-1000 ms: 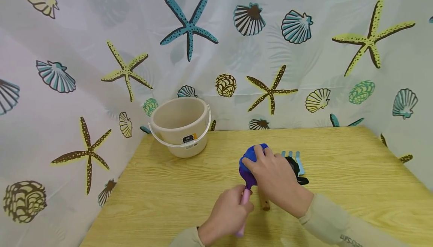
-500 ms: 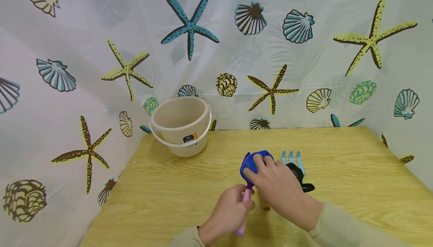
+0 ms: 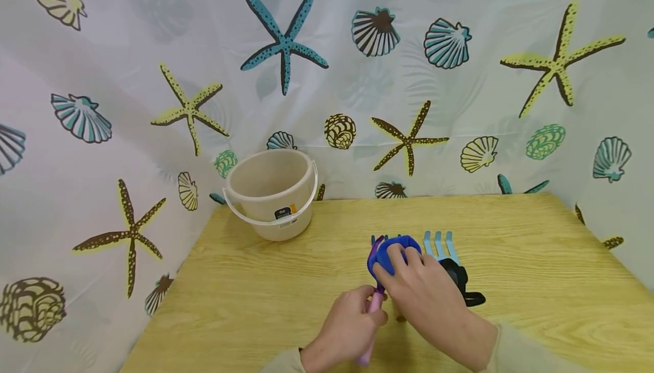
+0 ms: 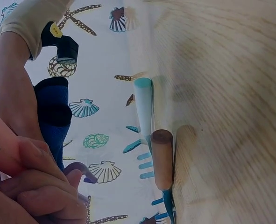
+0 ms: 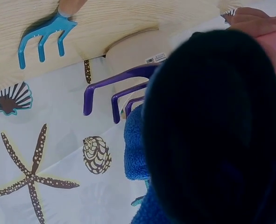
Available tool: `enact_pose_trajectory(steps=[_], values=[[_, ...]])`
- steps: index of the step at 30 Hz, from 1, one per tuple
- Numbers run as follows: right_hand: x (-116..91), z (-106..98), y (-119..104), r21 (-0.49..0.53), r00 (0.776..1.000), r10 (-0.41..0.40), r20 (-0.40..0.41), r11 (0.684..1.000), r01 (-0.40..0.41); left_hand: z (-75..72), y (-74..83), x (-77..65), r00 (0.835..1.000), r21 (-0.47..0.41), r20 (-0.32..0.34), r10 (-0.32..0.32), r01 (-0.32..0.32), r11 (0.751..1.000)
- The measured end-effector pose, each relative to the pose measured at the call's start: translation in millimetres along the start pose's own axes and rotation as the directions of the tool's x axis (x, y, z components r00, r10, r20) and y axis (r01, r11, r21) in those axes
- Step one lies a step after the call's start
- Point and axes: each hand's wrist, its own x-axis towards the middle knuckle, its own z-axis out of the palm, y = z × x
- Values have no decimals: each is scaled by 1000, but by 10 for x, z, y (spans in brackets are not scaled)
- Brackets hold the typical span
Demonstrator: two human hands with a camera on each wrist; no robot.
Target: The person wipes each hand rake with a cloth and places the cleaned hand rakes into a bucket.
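Note:
My left hand (image 3: 352,322) grips the pink handle (image 3: 375,303) of a hand rake with purple tines (image 5: 114,86). My right hand (image 3: 434,302) holds a blue cloth (image 3: 383,262) against the rake's head, its fingers bent over the fabric. In the right wrist view the cloth (image 5: 135,144) lies beside the tines, and a dark shape close to the lens hides much of the hand. A teal hand rake with a wooden handle (image 4: 163,161) lies on the table beyond the hands. Near it is a light blue hand rake (image 3: 438,245) with a pale handle (image 4: 143,107).
A beige bucket (image 3: 273,214) with its handle lowered stands at the table's back left. The wood-grain table (image 3: 245,293) backs onto a white curtain (image 3: 306,117) printed with shells and starfish. A black device (image 3: 455,273) sits at the right wrist.
My right hand and the cloth have shifted a little down and right over the rake's head. The left hand keeps its grip, nearly still. The teal tines behind now show.

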Motion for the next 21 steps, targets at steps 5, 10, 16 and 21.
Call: enact_pose_trajectory(steps=[5,10,16,21], values=[[-35,-49,1,44,1000,23,18,999,-24,-9,-13,9,1000,0,0,6,-6,1000],[-64,-68,-16,80,999,22,37,996,-25,-51,-37,26,1000,-55,-11,-14,14,998],[-42,-7,32,78,998,67,16,995,-68,-45,-39,14,999,-137,-2,-44,44,990],[-8,60,81,55,995,94,-19,994,-93,-40,-48,4,999,-169,-12,-49,46,984]])
